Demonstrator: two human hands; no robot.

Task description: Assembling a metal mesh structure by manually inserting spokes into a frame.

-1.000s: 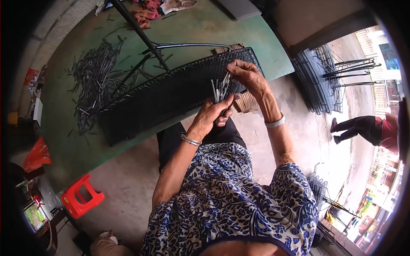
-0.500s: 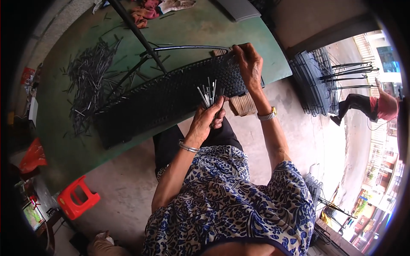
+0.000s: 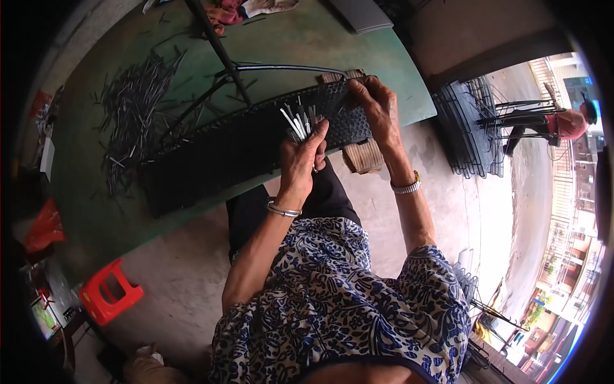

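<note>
Held in the left hand [image 3: 299,163], over the near edge of the black mesh rack [image 3: 217,147]: a bundle of slender strips [image 3: 297,125], silver and dark, fanned out at the upper ends. Closed firmly around the lower ends, with thumb pressed along the bundle.

Positioned at the far right corner of the black mesh rack: right hand [image 3: 382,109], with thumb and forefinger brought close together. Not determinable from this view: presence of any strip between the fingertips.

Laid lengthwise along the near side of the green table [image 3: 300,48]: the black mesh rack, with honeycomb-like holes visible toward the right end. Joined along its far edge: black rod frame [image 3: 220,54]. Visible past both long edges, near the right end: ridged brown block [image 3: 362,158].

Heaped beyond the rack's left half: loose pile of dark strips [image 3: 137,121]. Farther beyond the rack: pink cloth [image 3: 224,14] and grey flat sheet [image 3: 361,16]. On the floor, nearer than the rack's left end: red plastic stool [image 3: 131,297]. Well to the right of the rack: stacked mesh racks [image 3: 470,128] and, farther out, a person in a red top [image 3: 569,121].
</note>
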